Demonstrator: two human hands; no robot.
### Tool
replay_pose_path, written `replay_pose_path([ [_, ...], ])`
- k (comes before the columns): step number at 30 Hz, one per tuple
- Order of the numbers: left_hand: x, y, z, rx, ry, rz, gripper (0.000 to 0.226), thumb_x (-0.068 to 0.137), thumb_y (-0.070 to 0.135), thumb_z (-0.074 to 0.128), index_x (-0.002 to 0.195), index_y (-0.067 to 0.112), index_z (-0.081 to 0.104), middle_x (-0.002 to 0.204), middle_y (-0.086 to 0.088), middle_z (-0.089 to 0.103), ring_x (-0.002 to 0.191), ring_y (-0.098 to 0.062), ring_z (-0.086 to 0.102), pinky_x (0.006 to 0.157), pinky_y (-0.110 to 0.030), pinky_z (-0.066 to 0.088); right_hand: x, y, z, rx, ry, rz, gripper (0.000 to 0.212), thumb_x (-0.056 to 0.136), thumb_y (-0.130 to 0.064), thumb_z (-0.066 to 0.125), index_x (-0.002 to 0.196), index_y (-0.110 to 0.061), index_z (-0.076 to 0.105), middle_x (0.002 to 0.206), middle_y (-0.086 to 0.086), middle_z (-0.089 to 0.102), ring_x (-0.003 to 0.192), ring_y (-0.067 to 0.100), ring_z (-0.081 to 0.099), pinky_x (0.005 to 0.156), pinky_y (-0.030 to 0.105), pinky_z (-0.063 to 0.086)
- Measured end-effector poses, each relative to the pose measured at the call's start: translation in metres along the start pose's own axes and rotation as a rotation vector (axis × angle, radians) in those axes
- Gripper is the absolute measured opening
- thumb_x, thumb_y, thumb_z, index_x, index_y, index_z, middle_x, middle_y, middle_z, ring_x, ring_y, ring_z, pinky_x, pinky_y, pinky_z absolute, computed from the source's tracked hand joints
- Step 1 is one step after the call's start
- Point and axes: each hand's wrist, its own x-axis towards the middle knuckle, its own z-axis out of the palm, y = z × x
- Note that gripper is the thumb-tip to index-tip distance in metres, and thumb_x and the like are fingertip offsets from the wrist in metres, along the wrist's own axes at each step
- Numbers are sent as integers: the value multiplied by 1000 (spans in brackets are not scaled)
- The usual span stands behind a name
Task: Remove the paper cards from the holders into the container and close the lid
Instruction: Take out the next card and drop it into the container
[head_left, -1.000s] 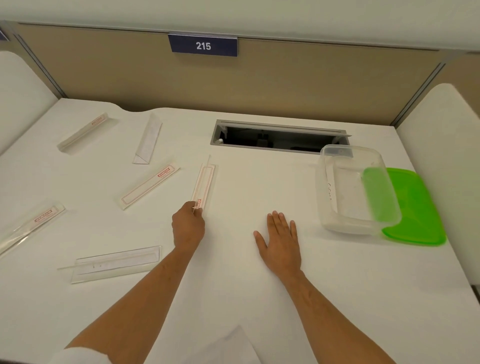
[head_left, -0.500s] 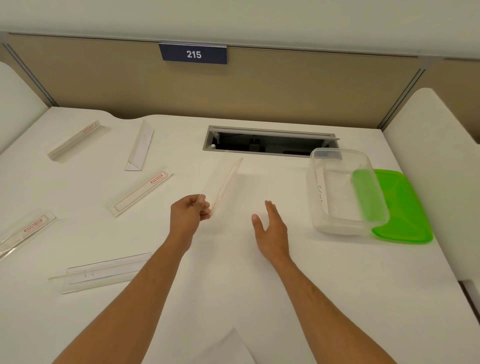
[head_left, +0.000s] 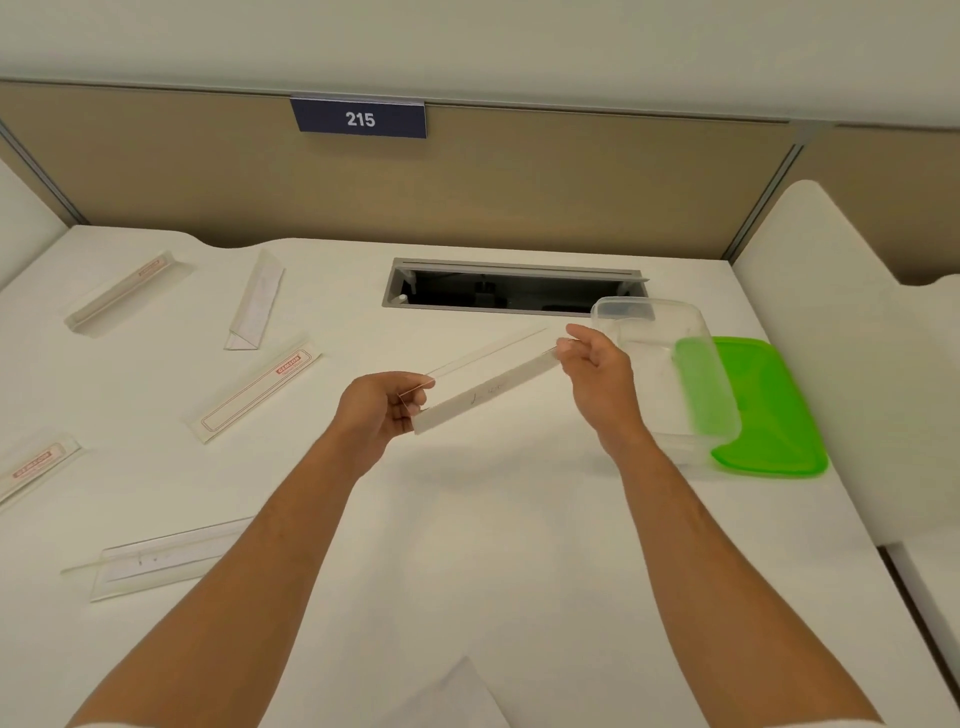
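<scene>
On the white table (head_left: 519, 545): a clear container (head_left: 660, 374), open, at my right, resting partly on its green lid (head_left: 769, 415). Five holders lie at left, well apart. Above the table's middle, one holder (head_left: 483, 384) with its card, raised; my left grip (head_left: 382, 410) pinches its near end, my right grip (head_left: 597, 374) its far end.
</scene>
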Motion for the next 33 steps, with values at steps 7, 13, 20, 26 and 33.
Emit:
replay_pose_path([
  [7, 7, -2, 23, -19, 41, -82, 27, 81, 9, 51, 80, 2, 77, 61, -2, 58, 60, -17, 50, 66, -34, 47, 1, -1, -33, -72, 132, -91, 6, 89, -25, 68, 92, -22, 72, 88, -4, 73, 85, 16, 69, 83, 43, 58],
  [13, 9, 4, 44, -5, 32, -100, 20, 80, 10, 59, 82, 5, 79, 66, -1, 60, 72, -20, 56, 70, -34, 48, -3, -3, -53, -114, 178, -135, 2, 88, -25, 70, 87, -24, 71, 79, -9, 72, 74, 13, 68, 79, 37, 59],
  [20, 8, 11, 75, 79, 16, 18, 27, 93, 36, 58, 96, 15, 74, 103, -5, 66, 97, -23, 62, 69, -31, 54, -8, -2, -65, -39, 355, -99, 10, 87, -28, 71, 78, -29, 69, 74, -8, 69, 72, 17, 64, 75, 44, 59],
  [26, 7, 5, 101, 49, -242, 82, 53, 79, 52, 72, 117, 17, 62, 119, -17, 57, 111, -33, 59, 78, -40, 60, -9, 3, -92, -9, 439, -45, 13, 86, -28, 73, 75, -32, 68, 74, -3, 71, 72, 19, 66, 72, 48, 59],
  [33, 18, -5, 130, 43, -248, 88, 54, 71, 39, 80, 113, 10, 65, 119, -16, 58, 110, -32, 59, 75, -39, 60, -6, 8, -128, -99, 427, -71, 13, 86, -27, 72, 76, -19, 69, 68, -5, 68, 66, 17, 64, 71, 40, 58],
])
